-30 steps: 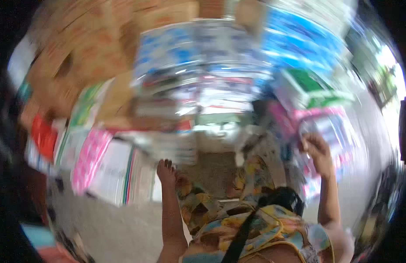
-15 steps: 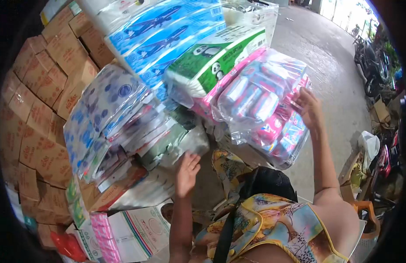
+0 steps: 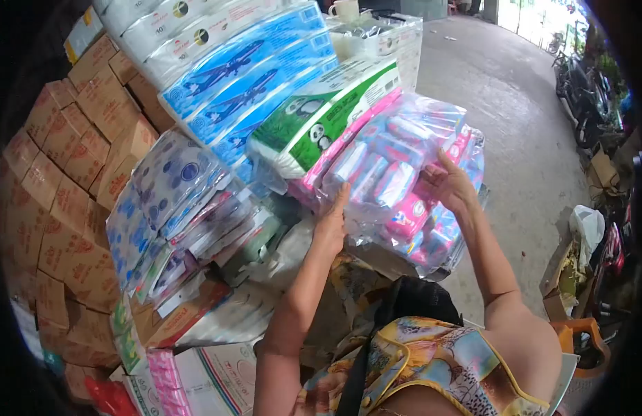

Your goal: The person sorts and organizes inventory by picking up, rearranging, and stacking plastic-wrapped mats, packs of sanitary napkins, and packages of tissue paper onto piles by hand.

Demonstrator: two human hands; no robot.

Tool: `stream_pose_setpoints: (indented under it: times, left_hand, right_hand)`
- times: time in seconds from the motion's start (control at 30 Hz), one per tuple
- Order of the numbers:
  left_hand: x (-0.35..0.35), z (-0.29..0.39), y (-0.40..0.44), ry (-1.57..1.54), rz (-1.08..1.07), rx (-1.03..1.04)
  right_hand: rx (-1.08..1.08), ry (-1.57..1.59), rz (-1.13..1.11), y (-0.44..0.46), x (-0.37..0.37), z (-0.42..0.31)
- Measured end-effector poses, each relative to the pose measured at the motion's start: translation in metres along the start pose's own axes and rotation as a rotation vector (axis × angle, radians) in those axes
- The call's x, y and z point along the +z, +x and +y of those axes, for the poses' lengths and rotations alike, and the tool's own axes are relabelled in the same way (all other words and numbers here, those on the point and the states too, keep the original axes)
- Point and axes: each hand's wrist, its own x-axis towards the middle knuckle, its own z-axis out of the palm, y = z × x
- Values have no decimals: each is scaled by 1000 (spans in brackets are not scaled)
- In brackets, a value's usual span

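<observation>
A clear plastic bag of pink and blue packets lies on other pink packs in front of me. My left hand touches the bag's near left side, its thumb pointing up along the plastic. At the bag's right side, my right hand rests with its fingers apart and the palm partly turned up. A green and white panda tissue pack adjoins the bag on the left, with a pink strip between them. More pink packets show below the bag.
Brown cartons are piled at the left. Blue tissue packs stand behind the panda pack. Purple-dotted packs lie left of centre. A white carton is at the lower left, and an orange-brown chair at the lower right.
My left hand has moved up and right to the bag. My right hand has shifted left and down onto the bag's right side. The view has shifted slightly.
</observation>
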Motion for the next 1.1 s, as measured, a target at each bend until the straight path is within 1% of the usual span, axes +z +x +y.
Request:
stream_pose_setpoints:
  times: [0.03, 0.07, 0.1, 0.13, 0.17, 0.2, 0.27, 0.3, 0.37, 0.43, 0.47, 0.5, 0.57, 0.6, 0.63, 0.7, 0.73, 0.8, 0.83, 0.9, 0.93, 0.97, 1.0, 1.03, 1.07, 1.1]
  left_hand:
    - [7, 2, 1, 116, 43, 9]
    - [15, 0, -1, 36, 26, 91]
    - [16, -1, 2, 32, 18, 98]
    - [14, 0, 6, -51, -5, 109]
    - [13, 0, 8, -130, -26, 120]
    - [14, 3, 5, -128, -30, 126]
    - [17, 4, -5, -141, -59, 228]
    - [21, 7, -15, -137, -64, 227]
    - [36, 19, -49, -37, -58, 412]
    - [42, 39, -91, 10, -155, 406]
    - [45, 47, -113, -1, -127, 400]
    - [46, 52, -131, -14, -94, 392]
    - [32, 58, -155, 160, -47, 454]
    - [22, 61, -156, 275, -57, 472]
    - [15, 59, -155, 278, -48, 470]
    - [-3, 45, -145, 313, 15, 535]
    - [-13, 33, -139, 312, 17, 536]
    - [-32, 8, -122, -141, 127, 377]
    - [-37, 0, -118, -155, 143, 390]
    - [-53, -23, -116, -214, 280, 323]
    - [-61, -33, -117, 38, 310, 405]
    - [-70, -44, -119, 286, 364, 484]
    - [-42, -28, -126, -326, 337, 186]
    - [-46, -38, -121, -408, 245, 228]
    - [-54, -49, -115, -480, 153, 278]
    - [-54, -52, -112, -462, 143, 311]
  right_hand:
    - [6, 12, 28, 4, -4, 0]
    - [-7, 8, 28, 6, -10, -1]
    - [-8, 5, 33, 1, -5, -2]
    - [-6, 3, 36, -3, 0, -2]
    - [-26, -16, 94, -7, 5, -2]
    - [-32, -16, 89, -13, 12, -4]
    - [-28, 0, 61, -23, 17, -5]
    - [-33, 5, 63, -26, 19, -4]
    - [18, 58, 162, -30, 20, -7]
    - [23, 27, -58, -15, -10, -3]
    - [-10, 21, -130, -13, -11, -2]
    - [-20, 28, -120, -18, -7, -2]
    - [12, 104, -338, -32, 7, -4]
    - [17, 94, -275, -34, 8, -4]
    - [25, 97, -276, -34, 8, -1]
    - [14, 20, -177, -34, 9, 2]
    - [15, 19, -179, -33, 7, 2]
    - [55, -56, -216, -28, 3, -1]
    - [68, -72, -231, -29, 6, -2]
    - [103, 3, -209, -30, 15, 2]
    - [118, -22, -184, -27, 15, 2]
    - [138, -130, -239, -24, 7, -3]
    - [91, -69, -100, -26, 20, 1]
    - [87, -57, -158, -23, 20, 2]
    - [102, -137, -229, -22, 18, -1]
    - [116, -135, -215, -25, 25, -1]
